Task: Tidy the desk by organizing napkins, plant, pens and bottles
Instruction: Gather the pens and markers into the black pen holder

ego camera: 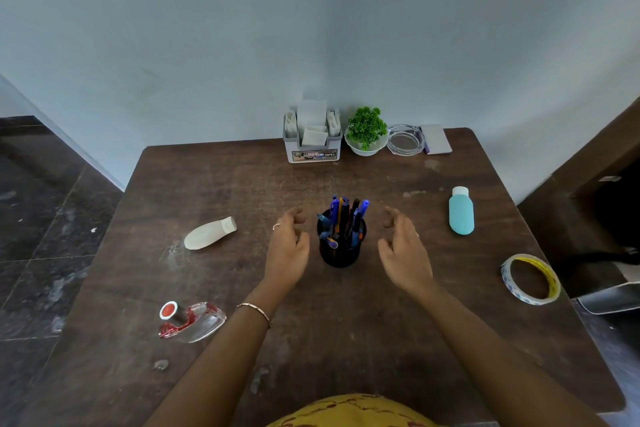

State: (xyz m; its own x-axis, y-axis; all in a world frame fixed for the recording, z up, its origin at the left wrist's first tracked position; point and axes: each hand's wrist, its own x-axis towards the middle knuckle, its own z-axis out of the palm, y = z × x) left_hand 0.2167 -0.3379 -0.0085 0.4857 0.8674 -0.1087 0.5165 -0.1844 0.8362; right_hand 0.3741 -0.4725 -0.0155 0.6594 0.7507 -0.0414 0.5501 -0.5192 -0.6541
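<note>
A black pen cup [340, 249] full of blue and black pens stands at the middle of the brown desk [242, 184]. My left hand [288, 249] hovers open just left of the cup, my right hand [403, 246] open just right of it; neither touches it. A white bottle [209, 233] lies on its side at the left. A clear glass bottle with a red cap [191, 320] lies at the near left. A blue bottle [461, 211] lies at the right. A napkin holder [312, 135] and a small green plant [366, 131] stand against the wall.
A clear glass dish [404, 141] and a white notepad [437, 139] sit at the back right next to the plant. A tape roll [530, 279] lies near the right edge. A dark cabinet [595, 191] stands beyond the desk's right side.
</note>
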